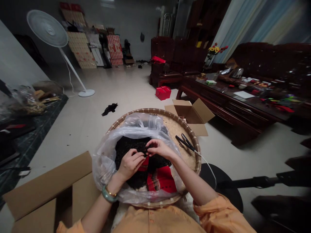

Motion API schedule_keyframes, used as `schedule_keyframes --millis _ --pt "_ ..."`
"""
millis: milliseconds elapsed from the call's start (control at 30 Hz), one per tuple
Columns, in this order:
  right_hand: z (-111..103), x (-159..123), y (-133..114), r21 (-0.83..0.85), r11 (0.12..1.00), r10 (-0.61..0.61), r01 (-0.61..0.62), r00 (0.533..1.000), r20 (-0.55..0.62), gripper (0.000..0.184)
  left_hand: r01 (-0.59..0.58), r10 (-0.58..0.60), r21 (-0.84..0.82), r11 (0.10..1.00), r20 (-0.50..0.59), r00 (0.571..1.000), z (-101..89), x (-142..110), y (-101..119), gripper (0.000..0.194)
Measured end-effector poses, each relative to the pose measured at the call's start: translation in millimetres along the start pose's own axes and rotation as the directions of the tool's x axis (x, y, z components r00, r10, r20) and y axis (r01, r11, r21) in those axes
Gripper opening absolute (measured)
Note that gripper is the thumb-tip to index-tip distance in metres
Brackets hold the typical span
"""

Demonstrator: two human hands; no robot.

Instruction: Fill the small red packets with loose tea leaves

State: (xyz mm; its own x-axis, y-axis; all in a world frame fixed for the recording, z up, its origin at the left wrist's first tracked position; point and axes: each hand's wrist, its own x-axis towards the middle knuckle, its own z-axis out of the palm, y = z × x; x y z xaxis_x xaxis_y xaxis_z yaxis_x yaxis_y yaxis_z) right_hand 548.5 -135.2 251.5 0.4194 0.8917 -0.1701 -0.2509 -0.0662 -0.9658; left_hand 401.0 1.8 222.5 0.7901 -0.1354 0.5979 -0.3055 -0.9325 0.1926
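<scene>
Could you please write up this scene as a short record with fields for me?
Left hand: pinching the dark crumbly material
Left wrist: green bangle
Right hand: pinching the same material
Material held in: clear plastic bag
Bag rests on: round woven bamboo tray
Also in bag: red packaging
On tray: black scissors
Around: open cardboard box, red box, dark wooden table, standing fan

This is a home living room, shown by the carved dark wood sofa point(269, 56), long wooden table point(225, 100), floor fan point(47, 28), curtains point(245, 29) and stacked cartons point(80, 48) along the wall
</scene>
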Motion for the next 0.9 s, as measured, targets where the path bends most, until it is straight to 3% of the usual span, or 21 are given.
schedule_keyframes --millis 133,267,400,467,533,700,767,833,900 --pt "0 0 2 -0.055 0.998 -0.007 0.008 1.000 0.013 0.025 0.020 -0.004 -0.160 0.987 0.097 0.995 -4.1 2 -10 0.010" --pt "-3 -4 -5 -0.244 0.968 -0.028 0.066 0.987 0.159 0.024 0.079 -0.056 -0.223 0.972 0.108 0.993 -2.4 1 -12 0.011" --pt "1 -10 -17 -0.538 0.813 -0.106 0.224 0.965 0.241 0.033 0.101 -0.079 -0.229 0.968 0.102 0.992 0.2 0 -9 0.010" --pt "5 -12 -20 -0.631 0.734 -0.136 0.251 0.965 0.226 0.033 0.102 -0.083 -0.228 0.968 0.093 0.992 -0.1 0 -7 0.009" --pt "7 -12 -19 -0.665 0.708 -0.159 0.237 0.971 0.176 0.027 0.101 -0.084 -0.228 0.968 0.082 0.993 -1.5 0 -6 0.009" --pt "-9 -10 -9 -0.495 0.858 -0.200 0.140 0.977 -0.070 0.014 0.080 -0.073 -0.200 0.977 0.039 0.997 -9.3 0 -2 0.010" --pt "-19 -15 -6 -0.488 0.866 -0.211 0.108 0.964 -0.161 0.015 0.068 -0.064 -0.177 0.982 0.027 0.998 -13.4 0 -1 0.011" --pt "-24 -23 -5 -0.599 0.792 -0.281 0.121 0.942 -0.181 0.018 0.058 -0.054 -0.154 0.986 0.026 0.998 -16.9 0 1 0.012" --pt "-20 -34 -5 -0.732 0.651 -0.379 0.201 0.922 -0.083 0.021 0.039 -0.036 -0.141 0.989 0.023 0.999 -19.0 1 3 0.013"
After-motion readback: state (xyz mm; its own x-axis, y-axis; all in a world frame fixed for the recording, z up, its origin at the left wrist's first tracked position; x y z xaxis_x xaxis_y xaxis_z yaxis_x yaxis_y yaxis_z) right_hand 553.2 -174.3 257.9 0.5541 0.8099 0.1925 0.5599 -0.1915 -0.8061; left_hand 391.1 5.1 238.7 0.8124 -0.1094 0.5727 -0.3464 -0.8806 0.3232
